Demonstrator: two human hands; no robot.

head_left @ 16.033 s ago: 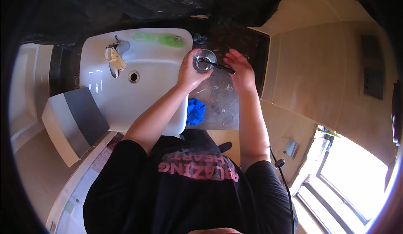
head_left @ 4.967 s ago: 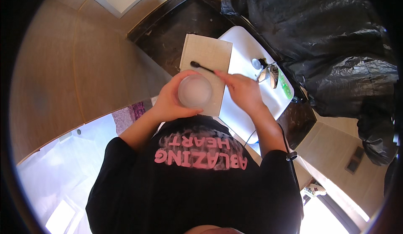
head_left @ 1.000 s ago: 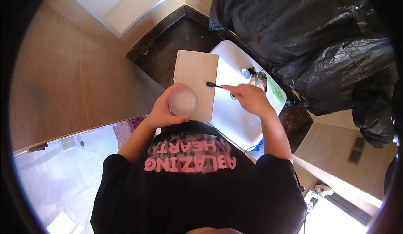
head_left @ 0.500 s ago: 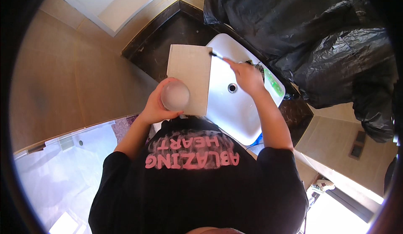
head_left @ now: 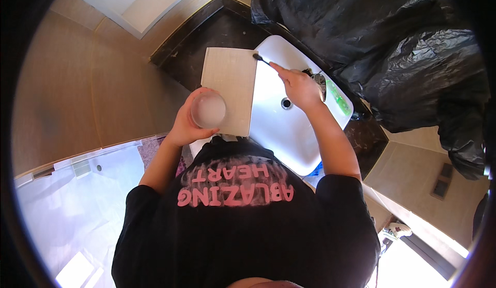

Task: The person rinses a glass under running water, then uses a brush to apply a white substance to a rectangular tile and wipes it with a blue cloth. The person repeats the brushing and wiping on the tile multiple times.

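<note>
My left hand (head_left: 182, 126) is wrapped round a clear cup (head_left: 209, 110) that looks to hold something whitish. The cup is over the lower left part of a flat beige board (head_left: 233, 78), which overlaps the left side of a white washbasin (head_left: 305, 143). In my right hand (head_left: 304, 90) is a small brush (head_left: 264, 60) with a dark head and thin handle. Its head is at the board's far right corner; whether it touches the surface I cannot tell. My right hand is above the basin, partly hiding the tap (head_left: 319, 84).
A dark stone counter (head_left: 222, 34) runs behind the basin. Black plastic sheeting (head_left: 403, 45) hangs at the far right. Something green (head_left: 338, 99) lies along the basin's right rim, and the drain (head_left: 287, 103) shows in its middle. Tiled wall (head_left: 103, 107) is at the left.
The whole view has shifted slightly. The brush head stays near the board's far right corner, and both hands keep their grip on the cup and the brush.
</note>
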